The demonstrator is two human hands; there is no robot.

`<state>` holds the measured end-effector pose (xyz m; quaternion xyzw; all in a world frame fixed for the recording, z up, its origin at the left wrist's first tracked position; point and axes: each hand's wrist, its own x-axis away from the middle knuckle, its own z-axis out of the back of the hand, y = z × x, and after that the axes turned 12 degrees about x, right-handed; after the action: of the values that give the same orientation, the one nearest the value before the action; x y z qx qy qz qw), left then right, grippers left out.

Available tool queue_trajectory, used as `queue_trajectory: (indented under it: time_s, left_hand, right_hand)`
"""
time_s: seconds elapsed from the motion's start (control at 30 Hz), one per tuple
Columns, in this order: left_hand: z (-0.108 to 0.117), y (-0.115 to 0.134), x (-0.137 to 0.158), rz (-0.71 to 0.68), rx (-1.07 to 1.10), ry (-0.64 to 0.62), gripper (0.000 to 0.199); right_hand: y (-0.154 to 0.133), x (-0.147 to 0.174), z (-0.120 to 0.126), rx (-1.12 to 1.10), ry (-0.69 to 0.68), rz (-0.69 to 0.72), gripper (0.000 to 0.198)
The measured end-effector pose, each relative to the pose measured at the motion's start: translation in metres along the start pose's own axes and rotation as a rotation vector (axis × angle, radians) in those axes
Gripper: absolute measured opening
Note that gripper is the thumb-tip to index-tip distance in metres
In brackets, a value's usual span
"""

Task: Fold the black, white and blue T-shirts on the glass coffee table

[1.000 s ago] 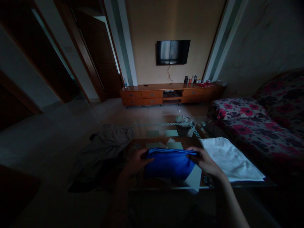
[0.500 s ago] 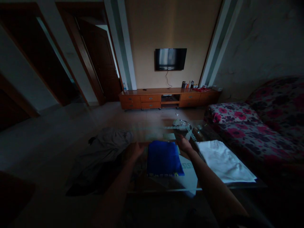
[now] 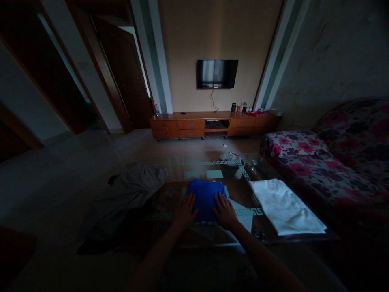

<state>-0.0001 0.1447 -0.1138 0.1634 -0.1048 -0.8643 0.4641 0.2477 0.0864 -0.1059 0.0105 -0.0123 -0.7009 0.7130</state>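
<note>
A folded piece of blue cloth (image 3: 206,198) lies flat on the glass coffee table (image 3: 212,242), directly in front of me. My left hand (image 3: 186,211) rests on its left side with the fingers stretched out. On its right side lies my right hand (image 3: 224,210), fingers spread and pointing away from me. Neither hand grips the cloth. To the right is a stack of folded white cloth (image 3: 287,207), apart from both hands. Grey crumpled clothing (image 3: 136,182) is heaped at the table's left side, with darker fabric below it.
A sofa with a floral cover (image 3: 304,150) stands to the right. Across the floor is a low wooden TV cabinet (image 3: 191,125) under a wall-mounted television (image 3: 216,74). A crumpled plastic bag (image 3: 230,158) is near the table's far edge. The room is dim.
Both hands have come from beside the blue cloth onto its top, moving inward and toward me. The blue cloth stays in about the same place.
</note>
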Motion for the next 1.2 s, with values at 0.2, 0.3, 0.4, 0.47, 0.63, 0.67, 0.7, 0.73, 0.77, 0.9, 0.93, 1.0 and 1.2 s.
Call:
queue_trajectory:
  time_s: [0.2,0.3,0.4,0.47,0.63,0.67,0.7,0.73,0.77,0.9,0.93,1.0,1.2]
  left_hand:
    - [0.005,0.009,0.003,0.008,-0.046,0.031,0.066]
    - [0.004,0.021,0.011,-0.014,-0.047,0.064,0.064]
    - [-0.001,0.025,0.022,-0.035,-0.022,0.006,0.065]
    - [-0.002,0.024,0.027,-0.036,-0.012,-0.035,0.066]
    - [0.01,0.016,0.028,-0.065,-0.021,-0.047,0.066]
    - [0.014,0.015,0.028,-0.042,-0.036,-0.012,0.066]
    - [0.018,0.015,0.028,0.004,-0.056,0.04,0.066]
    - [0.022,0.014,0.028,0.067,-0.078,0.101,0.066]
    - [0.026,0.015,0.029,0.135,-0.096,0.165,0.066]
    - [0.031,0.021,0.039,0.302,-0.081,0.263,0.058]
    - [0.03,0.022,0.043,0.318,-0.054,0.228,0.056]
    - [0.025,0.024,0.05,0.309,0.01,0.109,0.054]
    - [0.016,0.015,0.058,0.167,0.026,-0.089,0.06]
  right_hand:
    - [-0.006,0.003,0.005,0.022,0.026,-0.013,0.071]
    - [-0.015,0.01,0.003,0.029,0.113,0.051,0.076]
    - [-0.019,0.018,-0.004,0.015,0.161,0.129,0.071]
    - [-0.019,0.022,-0.005,0.006,0.145,0.132,0.068]
    - [-0.038,0.036,0.006,-0.03,0.045,0.032,0.07]
    - [-0.047,0.042,0.009,-0.043,0.015,-0.019,0.071]
    - [-0.056,0.048,0.013,-0.059,-0.02,-0.072,0.072]
    - [-0.065,0.053,0.018,-0.075,-0.058,-0.113,0.074]
    - [-0.074,0.057,0.023,-0.093,-0.097,-0.134,0.074]
    - [-0.077,0.053,0.046,-0.139,-0.125,-0.104,0.059]
    - [-0.07,0.047,0.051,-0.128,-0.086,-0.13,0.056]
    - [-0.05,0.033,0.054,-0.076,-0.011,-0.249,0.055]
    - [-0.003,0.018,0.034,-0.152,-0.073,-0.337,0.054]
